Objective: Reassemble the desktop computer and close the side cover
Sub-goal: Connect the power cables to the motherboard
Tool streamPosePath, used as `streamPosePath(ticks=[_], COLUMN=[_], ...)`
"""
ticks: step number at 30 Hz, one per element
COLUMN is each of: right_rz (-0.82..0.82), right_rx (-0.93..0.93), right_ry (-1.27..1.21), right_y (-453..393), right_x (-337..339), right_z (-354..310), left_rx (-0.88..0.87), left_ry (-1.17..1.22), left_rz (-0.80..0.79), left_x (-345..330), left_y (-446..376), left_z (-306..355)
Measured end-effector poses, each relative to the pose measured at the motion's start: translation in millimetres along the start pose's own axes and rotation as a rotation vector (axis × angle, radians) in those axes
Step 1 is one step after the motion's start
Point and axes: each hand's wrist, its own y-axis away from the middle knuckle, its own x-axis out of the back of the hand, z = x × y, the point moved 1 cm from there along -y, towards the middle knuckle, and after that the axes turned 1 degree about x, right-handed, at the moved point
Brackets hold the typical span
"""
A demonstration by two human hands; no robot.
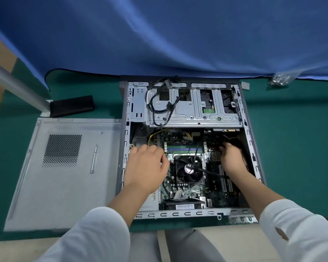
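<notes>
Case position: I see the desktop computer (pixel 186 148) lying on its side on the green worktop (pixel 292 148), open face up, right in front of me, its long axis running near to far.
Side cover: the side cover (pixel 64 176) lies flat on the worktop just left of the case, its right edge close along the case's left wall, long axis also near to far. A slim screwdriver (pixel 93 159) and a small screw (pixel 101 132) rest on it.
Nearer hand: my left hand (pixel 148 163) is the one closer to the cover; the cover would have to come rightward over the opening.
Left hand state: fingers curled down at the left end of the memory slots (pixel 184 147); I cannot tell whether it pinches anything.
Right hand state: my right hand (pixel 232 159) reaches into the far right of the board, fingers curled among dark cables; whether they grip one is hidden.
Look of the case: grey metal frame, drive cage (pixel 193 104) at the far end with loose black cables (pixel 159 103) across it, CPU fan (pixel 189 170) at the middle, green board around it.
Judgement: inner work seems unfinished, so closing looks some way off; the tool must leave the cover first.
</notes>
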Motion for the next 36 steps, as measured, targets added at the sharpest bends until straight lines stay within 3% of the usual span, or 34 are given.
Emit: streamPosePath(ticks=[8,18,30,36], right_rz=[-0.062,-0.075,-0.147,-0.174], right_rx=[-0.129,-0.198,-0.09,-0.205], right_ry=[0.172,0.083,0.056,0.088], right_y=[-12.2,-15.7,-26.9,-17.7], right_x=[-2.2,-6.6,-5.5,0.4], right_z=[-8.6,-8.5,-9.7,-20.2], left_rx=[-0.007,0.0,0.015,0.013], left_ry=[0.008,0.015,0.037,0.026], left_rz=[-0.008,-0.044,-0.033,-0.004], left_x=[2.9,6.4,5.8,3.3], left_y=[-0.7,-1.3,-0.7,-0.5], left_z=[0.8,2.1,2.8,2.2])
